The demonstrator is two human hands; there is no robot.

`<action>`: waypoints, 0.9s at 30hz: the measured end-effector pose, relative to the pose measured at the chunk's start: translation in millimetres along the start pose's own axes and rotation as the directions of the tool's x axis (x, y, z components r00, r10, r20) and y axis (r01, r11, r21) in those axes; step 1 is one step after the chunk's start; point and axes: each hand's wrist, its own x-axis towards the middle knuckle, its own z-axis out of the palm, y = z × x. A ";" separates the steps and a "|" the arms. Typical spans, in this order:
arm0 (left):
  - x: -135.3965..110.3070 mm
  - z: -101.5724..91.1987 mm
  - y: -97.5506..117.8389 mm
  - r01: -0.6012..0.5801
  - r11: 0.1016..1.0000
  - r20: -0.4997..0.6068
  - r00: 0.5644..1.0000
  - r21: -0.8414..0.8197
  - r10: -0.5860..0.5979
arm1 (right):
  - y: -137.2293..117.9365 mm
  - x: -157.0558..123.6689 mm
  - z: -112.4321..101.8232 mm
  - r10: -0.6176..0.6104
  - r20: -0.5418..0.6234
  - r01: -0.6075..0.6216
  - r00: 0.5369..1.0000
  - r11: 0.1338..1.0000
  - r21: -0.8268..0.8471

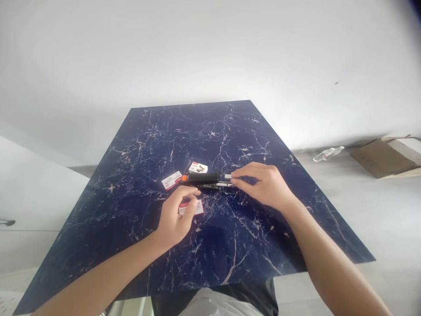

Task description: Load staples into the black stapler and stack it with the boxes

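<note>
A black stapler (204, 178) with an orange end lies crosswise on the table, its metal rail (226, 184) showing at the right end. My right hand (263, 182) pinches a small silvery strip (227, 176) between thumb and fingertips, just above that rail. It may be a strip of staples, but it is too small to be sure. Just below the stapler's left part, my left hand (177, 215) is open, with thumb and curved fingers apart. Partly behind its fingers lies a red and white small box (199, 208).
Another red and white box (171, 180) lies left of the stapler, and a white box with a stapler picture (198, 167) sits behind it. The dark blue marbled table (197, 131) meets a white wall. On the floor at right are a plastic bottle (328, 153) and cardboard box (384, 157).
</note>
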 end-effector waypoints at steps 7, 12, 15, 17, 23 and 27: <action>6.1 -3.3 -2.2 -0.019 0.999 -0.065 0.998 0.025 0.021 | 19.5 -2.5 17.3 -0.011 0.195 0.014 0.981 1.000 -0.015; 5.5 -2.6 -1.5 -0.025 0.999 -0.042 0.999 0.020 0.026 | 21.3 -2.8 19.2 -0.029 0.157 0.036 0.987 0.999 -0.038; 4.4 -2.2 -3.3 -0.023 0.998 -0.052 0.998 0.055 0.025 | 22.2 -2.3 18.4 -0.034 0.182 0.047 0.983 0.996 -0.070; 4.4 -1.7 -4.4 -0.014 0.997 -0.052 0.999 0.081 0.018 | 22.2 -2.0 18.6 -0.042 0.201 0.059 0.979 0.995 -0.082; 6.1 -1.7 -2.7 -0.001 0.993 -0.030 1.000 0.118 0.005 | 19.8 -1.6 18.9 -0.063 0.196 0.081 0.979 0.993 -0.086; 6.7 -2.9 -1.9 0.001 0.992 -0.015 1.000 0.129 0.001 | 18.3 -0.8 18.6 -0.068 0.192 0.085 0.979 0.993 -0.084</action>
